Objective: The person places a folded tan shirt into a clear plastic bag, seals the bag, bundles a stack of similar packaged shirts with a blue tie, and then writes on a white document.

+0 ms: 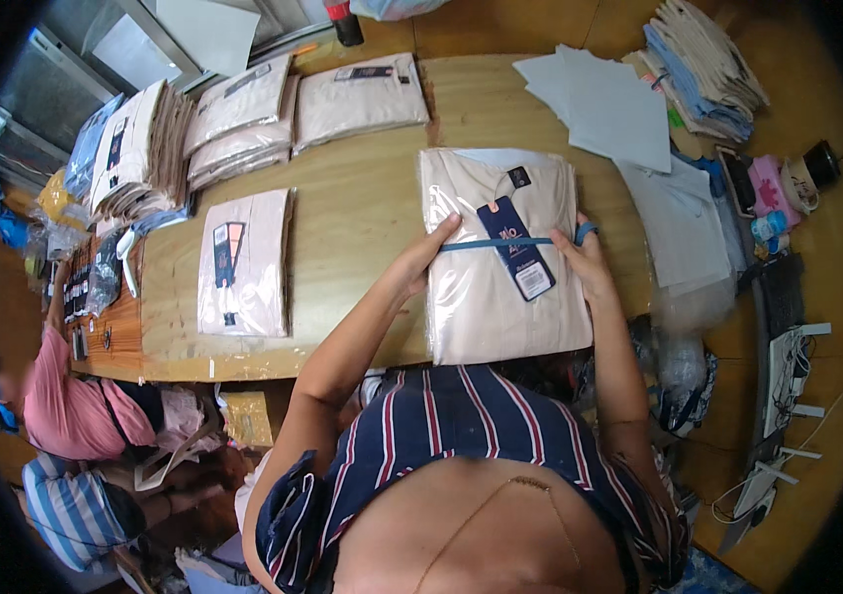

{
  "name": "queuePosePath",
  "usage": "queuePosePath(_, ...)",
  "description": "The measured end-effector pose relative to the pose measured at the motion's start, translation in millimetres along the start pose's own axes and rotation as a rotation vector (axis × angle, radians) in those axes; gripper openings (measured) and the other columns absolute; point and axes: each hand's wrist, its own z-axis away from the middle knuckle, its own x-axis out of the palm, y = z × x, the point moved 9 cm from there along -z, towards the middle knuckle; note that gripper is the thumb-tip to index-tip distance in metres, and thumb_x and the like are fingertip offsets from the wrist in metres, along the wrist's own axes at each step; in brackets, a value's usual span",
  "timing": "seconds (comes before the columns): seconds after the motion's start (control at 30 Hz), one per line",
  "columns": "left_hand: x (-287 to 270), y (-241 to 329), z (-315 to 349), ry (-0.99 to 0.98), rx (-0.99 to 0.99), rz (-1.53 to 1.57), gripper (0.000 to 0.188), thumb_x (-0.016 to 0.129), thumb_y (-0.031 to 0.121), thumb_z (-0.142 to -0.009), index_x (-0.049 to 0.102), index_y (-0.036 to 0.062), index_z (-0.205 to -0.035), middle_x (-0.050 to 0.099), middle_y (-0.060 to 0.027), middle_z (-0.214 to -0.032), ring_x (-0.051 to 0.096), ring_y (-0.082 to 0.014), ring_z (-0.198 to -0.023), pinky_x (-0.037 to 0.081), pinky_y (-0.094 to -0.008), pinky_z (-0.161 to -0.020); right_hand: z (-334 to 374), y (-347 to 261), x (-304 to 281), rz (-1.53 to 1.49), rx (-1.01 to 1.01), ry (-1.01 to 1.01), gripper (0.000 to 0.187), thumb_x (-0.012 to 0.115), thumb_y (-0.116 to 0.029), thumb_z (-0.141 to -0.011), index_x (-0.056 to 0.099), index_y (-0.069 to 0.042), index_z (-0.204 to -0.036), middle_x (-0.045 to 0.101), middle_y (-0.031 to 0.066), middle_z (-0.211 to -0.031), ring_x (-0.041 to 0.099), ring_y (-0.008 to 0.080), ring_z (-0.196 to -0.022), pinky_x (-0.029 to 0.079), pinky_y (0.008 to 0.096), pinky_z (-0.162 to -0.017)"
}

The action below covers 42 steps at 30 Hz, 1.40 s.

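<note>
A folded cream garment in a clear plastic bag lies at the table's near edge, right in front of me. On it is a dark blue hang tag with a white label at its lower end. A narrow blue band stretches across the bag, between my two hands. My left hand grips the bag's left edge, thumb on top at the band's end. My right hand closes on the right edge, where the band curls beside the fingers. The undersides of both hands are hidden.
Another bagged garment lies to the left. Bagged stacks line the far left, beside a taller pile. White sheets and folded clothes lie at the far right. A person in pink works at the left.
</note>
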Motion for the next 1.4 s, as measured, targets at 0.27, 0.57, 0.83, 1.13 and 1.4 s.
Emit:
queuePosePath(0.27, 35.5, 129.7, 107.9, -0.061, 0.832, -0.609, 0.087, 0.08, 0.027, -0.049, 0.034, -0.0028, -0.117, 0.046, -0.0115, -0.111, 0.045, -0.0209, -0.101, 0.036, -0.0314, -0.087, 56.0, -161.6, 17.1, 0.166, -0.779, 0.069, 0.101, 0.078, -0.03, -0.05, 0.018, -0.007, -0.127, 0.033, 0.0062, -0.123, 0.035, 0.0195, -0.11, 0.03, 0.0314, -0.092)
queuePosePath(0.57, -3.5, 82.2, 74.0, 0.083, 0.888, -0.585, 0.088, 0.076, 0.027, -0.056, 0.026, -0.0026, -0.122, 0.042, -0.0128, -0.116, 0.039, -0.0223, -0.107, 0.032, -0.033, -0.09, 22.1, -48.0, 23.4, -0.021, -0.379, -0.033, 0.07, 0.072, -0.03, -0.062, 0.035, -0.001, -0.115, 0.045, 0.0075, -0.112, 0.043, 0.0174, -0.101, 0.036, 0.0301, -0.085)
queuePosePath(0.83, 12.2, 195.8, 70.8, 0.49, 0.716, -1.462, 0.065, 0.056, 0.032, -0.076, 0.023, 0.0079, -0.127, 0.044, -0.024, -0.113, 0.046, -0.0298, -0.103, 0.034, -0.0338, -0.087, 66.9, 21.5, 21.2, -0.217, 0.287, 0.121, 0.058, 0.055, -0.031, -0.078, 0.027, -0.006, -0.122, 0.041, 0.0072, -0.116, 0.045, 0.0167, -0.097, 0.042, 0.0325, -0.076)
queuePosePath(1.13, -138.1, 17.6, 101.0, 0.856, 0.313, 0.019, 0.073, 0.046, 0.052, -0.076, 0.021, 0.0065, -0.127, 0.032, -0.0133, -0.127, 0.029, -0.0246, -0.118, 0.027, -0.045, -0.091, -54.2, 11.2, 7.4, 0.208, 0.39, -0.163, 0.077, 0.04, -0.058, -0.076, 0.019, -0.006, -0.129, 0.03, 0.016, -0.127, 0.031, 0.0249, -0.117, 0.024, 0.0367, -0.095)
queuePosePath(1.4, -99.8, 20.1, 66.9, 0.452, 0.366, 0.08, 0.058, 0.047, 0.043, -0.08, 0.03, 0.0025, -0.118, 0.045, -0.0149, -0.112, 0.051, -0.0219, -0.096, 0.047, -0.035, -0.072, -64.5, 9.7, 77.6, 0.361, 0.245, -0.392, 0.07, 0.052, -0.051, -0.074, 0.034, -0.001, -0.119, 0.045, 0.0136, -0.113, 0.042, 0.0187, -0.103, 0.035, 0.0286, -0.086)
